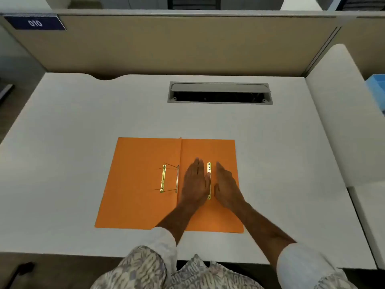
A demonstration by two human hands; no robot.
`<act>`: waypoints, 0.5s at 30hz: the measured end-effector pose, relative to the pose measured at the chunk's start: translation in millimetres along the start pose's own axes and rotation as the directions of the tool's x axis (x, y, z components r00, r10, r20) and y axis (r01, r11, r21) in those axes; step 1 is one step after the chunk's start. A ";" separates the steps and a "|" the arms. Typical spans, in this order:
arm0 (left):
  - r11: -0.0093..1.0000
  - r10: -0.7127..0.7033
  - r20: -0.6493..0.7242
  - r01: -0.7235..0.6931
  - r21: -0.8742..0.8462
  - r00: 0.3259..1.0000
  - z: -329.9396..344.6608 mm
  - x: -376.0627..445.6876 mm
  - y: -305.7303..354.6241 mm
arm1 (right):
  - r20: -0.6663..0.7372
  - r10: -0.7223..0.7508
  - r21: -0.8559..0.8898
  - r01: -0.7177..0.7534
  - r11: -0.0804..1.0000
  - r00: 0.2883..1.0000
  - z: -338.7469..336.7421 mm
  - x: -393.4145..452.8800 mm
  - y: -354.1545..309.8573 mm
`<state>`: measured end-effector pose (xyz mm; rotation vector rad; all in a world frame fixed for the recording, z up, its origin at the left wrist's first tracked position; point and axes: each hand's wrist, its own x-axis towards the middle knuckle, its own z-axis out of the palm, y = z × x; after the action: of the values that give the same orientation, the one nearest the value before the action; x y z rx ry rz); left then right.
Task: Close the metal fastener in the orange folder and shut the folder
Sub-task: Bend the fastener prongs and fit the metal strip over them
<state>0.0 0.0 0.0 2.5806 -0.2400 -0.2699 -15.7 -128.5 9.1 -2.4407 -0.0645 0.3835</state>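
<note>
Plain white desk point(83, 122), kind of matte, with a grey cable tray cutout point(219, 93) set into the top near the back edge, flap open. The only thing lying right on it is an orange folder point(137, 184), spread open flat near the front edge, roughly centered in front of the person.

One orange folder point(141, 184), two brass fastener pieces point(163, 178) point(209, 167), two hands point(195, 182) point(227, 184), one desk point(83, 113).
</note>
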 end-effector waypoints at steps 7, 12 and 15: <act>0.783 -0.403 0.026 0.359 -0.508 0.915 -0.3 -5.0 6.6 | -0.032 0.362 0.509 -0.296 0.808 0.932 16.3 1.1 4.7; 0.519 -0.611 0.169 0.552 -0.652 0.774 -0.2 4.7 9.3 | 0.091 0.419 0.672 -0.366 0.644 0.903 22.2 0.9 -2.1; 0.435 -0.660 0.212 0.597 -0.674 0.721 1.3 7.7 10.8 | 0.100 0.422 0.720 -0.358 0.595 0.901 28.2 0.2 -3.9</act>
<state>5.9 -11.4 3.5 1.7599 0.7768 -0.4177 -23.5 -108.3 -9.4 -1.6353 0.5792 0.4003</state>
